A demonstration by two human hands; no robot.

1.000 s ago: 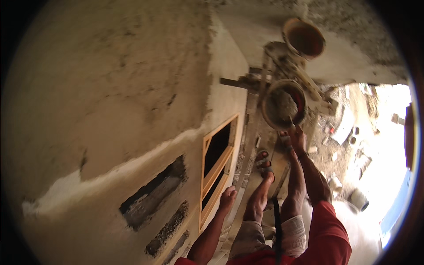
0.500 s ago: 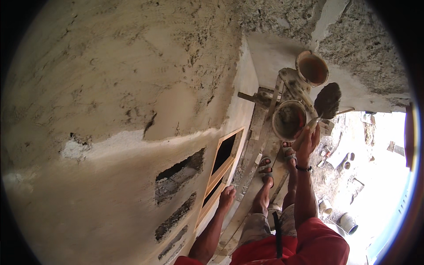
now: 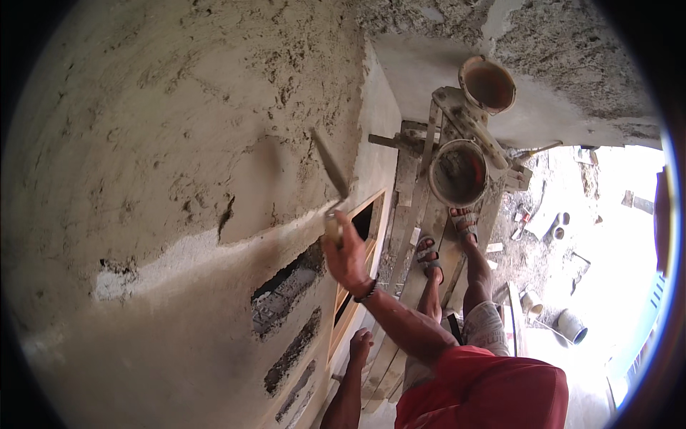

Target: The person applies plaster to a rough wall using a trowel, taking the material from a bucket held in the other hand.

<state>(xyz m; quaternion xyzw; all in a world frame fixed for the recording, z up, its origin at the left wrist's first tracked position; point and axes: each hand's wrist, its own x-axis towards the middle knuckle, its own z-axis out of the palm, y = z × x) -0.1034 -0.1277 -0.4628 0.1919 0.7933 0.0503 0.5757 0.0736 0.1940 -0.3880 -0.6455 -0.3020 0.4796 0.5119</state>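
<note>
Grey-brown plaster wall (image 3: 171, 150), trowel (image 3: 330, 168) up by it, gripped in the right hand (image 3: 348, 259); looks mid-plastering, so blade angle probably matters next (left hand's (image 3: 361, 346) curled, can't tell if holding anything).

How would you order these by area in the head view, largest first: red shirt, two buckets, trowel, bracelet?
1. Red shirt
2. Lower bucket and upper bucket: close; nearness makes ranking unsure
3. Trowel, turned nearly edge-on
4. Bracelet

Trowel handle (image 3: 333, 227) partly hidden by right hand (image 3: 346, 259), window frame (image 3: 379, 207) partly behind wrist (image 3: 366, 290), left forearm (image 3: 346, 393) cropped
</note>
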